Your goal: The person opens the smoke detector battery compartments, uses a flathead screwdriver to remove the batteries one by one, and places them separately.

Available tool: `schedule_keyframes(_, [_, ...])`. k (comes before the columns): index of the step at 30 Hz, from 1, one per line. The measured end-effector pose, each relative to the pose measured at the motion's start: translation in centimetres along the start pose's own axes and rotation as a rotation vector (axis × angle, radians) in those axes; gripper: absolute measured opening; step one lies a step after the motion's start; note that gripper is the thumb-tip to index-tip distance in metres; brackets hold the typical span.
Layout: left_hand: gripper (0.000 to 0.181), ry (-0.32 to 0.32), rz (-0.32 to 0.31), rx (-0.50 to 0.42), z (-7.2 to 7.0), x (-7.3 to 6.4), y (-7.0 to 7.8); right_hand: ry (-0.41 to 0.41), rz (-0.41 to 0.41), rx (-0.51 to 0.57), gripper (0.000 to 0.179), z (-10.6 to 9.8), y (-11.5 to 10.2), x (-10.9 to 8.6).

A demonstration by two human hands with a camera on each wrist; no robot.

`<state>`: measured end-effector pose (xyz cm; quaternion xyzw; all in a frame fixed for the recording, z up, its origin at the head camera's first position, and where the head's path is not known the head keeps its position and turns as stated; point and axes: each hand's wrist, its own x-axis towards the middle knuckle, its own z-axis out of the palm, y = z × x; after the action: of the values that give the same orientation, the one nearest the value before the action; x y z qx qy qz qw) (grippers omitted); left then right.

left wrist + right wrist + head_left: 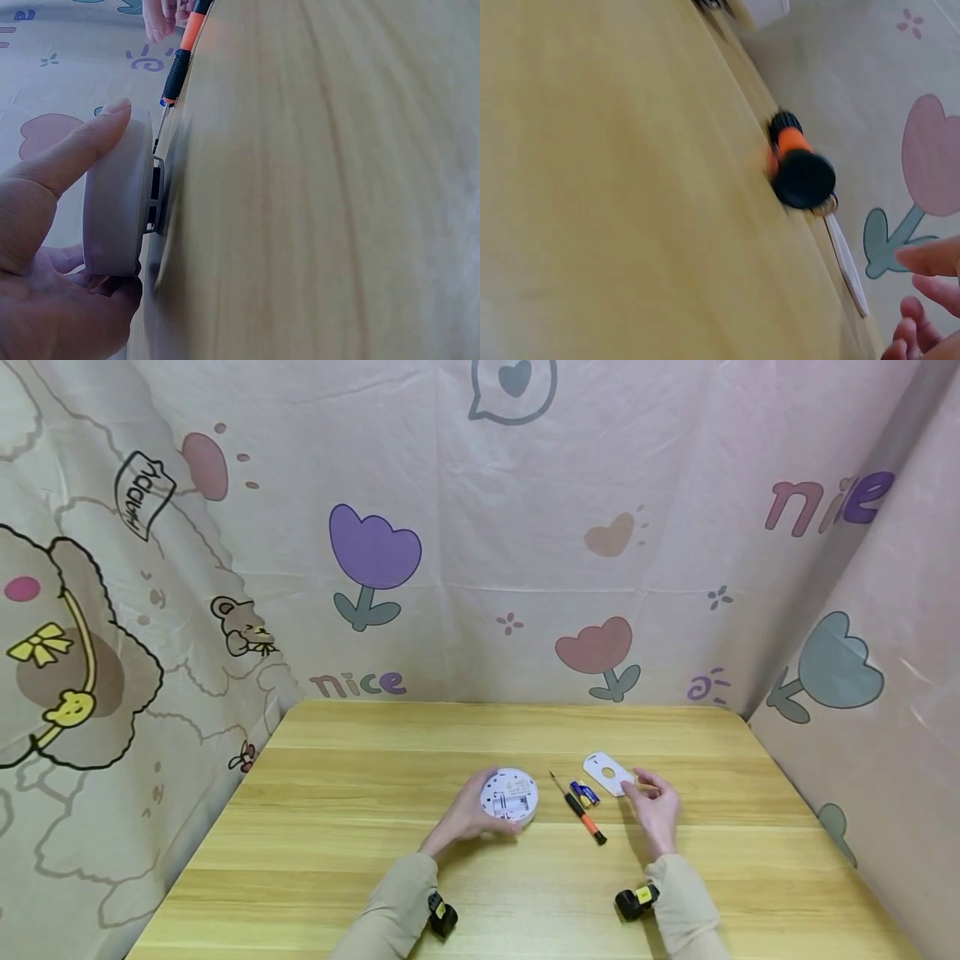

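My left hand (pixel 468 810) grips a round white smoke detector (pixel 529 817) by its rim, with the back and its battery bay facing up. In the left wrist view, the thumb lies along one side of the detector (pixel 116 202) and the other fingers are on the opposite side, close over the table. My right hand (pixel 656 810) is beside a white mounting plate (pixel 600 769) with a round hole. From the head, its thumb overlaps the plate's near corner; in the right wrist view, the loosely bent fingers (pixel 930 259) hold nothing and the plate (pixel 844 262) lies beyond them.
Between the hands lies a screwdriver (pixel 576 807) with an orange and black handle, its tip pointing away. Blue and gold batteries (pixel 585 793) lie just right of it. The wooden table (pixel 337 793) meets a printed curtain (pixel 465 527) at the back and sides.
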<state>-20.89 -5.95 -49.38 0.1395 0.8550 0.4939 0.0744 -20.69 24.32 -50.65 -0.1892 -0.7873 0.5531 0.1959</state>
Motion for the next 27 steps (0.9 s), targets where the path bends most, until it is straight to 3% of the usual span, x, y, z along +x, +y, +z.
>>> schedule_keyframes(4, [0.111, 0.000, -0.002, 0.006, 0.0, 0.0, 0.0, -0.060, -0.031, -0.117, 0.048, -0.5, 0.3, 0.9])
schedule_keyframes(12, [0.110, 0.005, 0.002, 0.010, 0.0, -0.1, 0.1, -0.264, -0.078, -0.309, 0.078, -1.5, 1.0, 2.4])
schedule_keyframes(27, [0.110, 0.005, 0.014, 0.002, 0.1, -0.2, 0.1, -0.374, -0.109, -0.419, 0.081, -2.1, 0.9, 2.8])
